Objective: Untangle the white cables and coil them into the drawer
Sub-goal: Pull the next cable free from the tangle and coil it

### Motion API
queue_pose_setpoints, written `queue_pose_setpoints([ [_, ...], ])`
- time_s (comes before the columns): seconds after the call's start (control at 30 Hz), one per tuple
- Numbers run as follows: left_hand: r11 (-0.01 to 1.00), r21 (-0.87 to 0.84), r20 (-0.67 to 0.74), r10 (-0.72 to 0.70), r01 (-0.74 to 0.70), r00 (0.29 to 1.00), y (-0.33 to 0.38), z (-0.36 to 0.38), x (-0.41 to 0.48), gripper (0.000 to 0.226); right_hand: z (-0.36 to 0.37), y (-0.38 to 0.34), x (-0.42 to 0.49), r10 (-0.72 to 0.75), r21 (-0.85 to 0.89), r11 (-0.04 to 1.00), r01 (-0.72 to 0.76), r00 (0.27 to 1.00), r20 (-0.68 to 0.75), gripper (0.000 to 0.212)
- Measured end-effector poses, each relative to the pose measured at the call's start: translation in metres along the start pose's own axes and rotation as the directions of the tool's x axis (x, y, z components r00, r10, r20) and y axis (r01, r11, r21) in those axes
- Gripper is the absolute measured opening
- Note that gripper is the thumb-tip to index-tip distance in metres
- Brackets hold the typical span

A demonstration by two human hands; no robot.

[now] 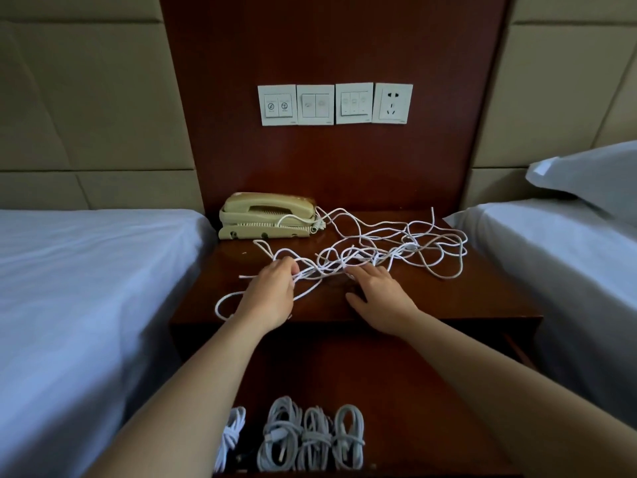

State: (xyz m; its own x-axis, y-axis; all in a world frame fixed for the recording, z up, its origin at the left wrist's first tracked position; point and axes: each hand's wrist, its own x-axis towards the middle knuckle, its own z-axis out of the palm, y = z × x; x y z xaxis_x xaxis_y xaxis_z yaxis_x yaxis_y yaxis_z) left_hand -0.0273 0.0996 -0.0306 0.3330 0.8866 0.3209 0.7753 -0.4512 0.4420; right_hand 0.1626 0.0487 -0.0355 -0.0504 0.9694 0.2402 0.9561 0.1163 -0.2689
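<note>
A loose tangle of thin white cables (362, 258) sprawls over the top of the dark reddish-brown wooden nightstand (482, 294), from its middle out to the right, with one loop trailing off the near left edge. The left hand (272, 291) has its fingers curled round a few strands at the tangle's left end, probably to anchor that side. The right hand (379, 291) lies on the knotted middle with its thumb spread. Its fingertips are buried in the strands, so I cannot tell whether they pinch one.

Nearer, the open wooden drawer (379, 374) already holds a row of neatly wrapped white cable bundles (315, 439), so the task looks partly done. A beige corded telephone (267, 215) sits at the far left, touched by a stray strand that could snag.
</note>
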Motion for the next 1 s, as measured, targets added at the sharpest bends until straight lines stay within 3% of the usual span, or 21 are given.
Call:
queue_pose_setpoints([
  [0.23,0.990,-0.142,-0.287,-0.049,0.008,0.957,-0.018,-0.019,0.001,0.015,0.002,0.004,0.001,0.007,-0.009,1.000,-0.006,0.997,0.082,0.050],
  [0.3,0.971,-0.236,-0.342,-0.125,0.043,0.931,-0.022,-0.025,0.002,0.015,0.003,0.005,0.003,0.012,-0.003,1.000,-0.012,0.996,0.093,0.050],
  [0.4,0.895,-0.429,-0.355,-0.294,0.125,0.887,-0.025,-0.034,0.002,0.016,0.004,0.005,0.006,0.024,0.002,1.000,-0.024,0.995,0.092,0.051],
  [0.5,0.810,-0.570,-0.308,-0.368,0.140,0.877,-0.027,-0.033,0.002,0.025,0.002,0.004,0.007,0.012,0.048,0.999,-0.017,0.996,0.086,0.049],
  [0.57,0.788,-0.608,-0.341,-0.370,0.097,0.864,-0.020,-0.033,0.003,0.031,-0.002,0.002,0.007,-0.006,0.155,0.988,0.013,0.999,-0.043,0.038],
  [0.63,0.789,-0.614,-0.407,-0.333,0.015,0.850,-0.007,-0.036,0.005,0.034,-0.010,-0.006,0.008,0.021,0.283,0.958,0.051,0.969,-0.246,0.023],
  [0.7,0.807,-0.586,-0.429,-0.237,-0.069,0.872,0.007,-0.038,0.004,0.034,-0.018,-0.016,0.012,0.063,0.403,0.912,0.082,0.941,-0.333,0.018],
  [0.87,0.877,-0.404,-0.446,0.060,-0.260,0.893,0.022,-0.037,-0.008,0.023,-0.021,-0.044,0.021,0.023,0.649,0.753,0.112,0.980,-0.196,0.039],
  [1.0,0.880,-0.347,-0.418,0.163,-0.323,0.893,0.019,-0.035,-0.010,0.012,-0.016,-0.054,0.026,-0.006,0.600,0.792,0.112,0.985,-0.175,0.023],
])
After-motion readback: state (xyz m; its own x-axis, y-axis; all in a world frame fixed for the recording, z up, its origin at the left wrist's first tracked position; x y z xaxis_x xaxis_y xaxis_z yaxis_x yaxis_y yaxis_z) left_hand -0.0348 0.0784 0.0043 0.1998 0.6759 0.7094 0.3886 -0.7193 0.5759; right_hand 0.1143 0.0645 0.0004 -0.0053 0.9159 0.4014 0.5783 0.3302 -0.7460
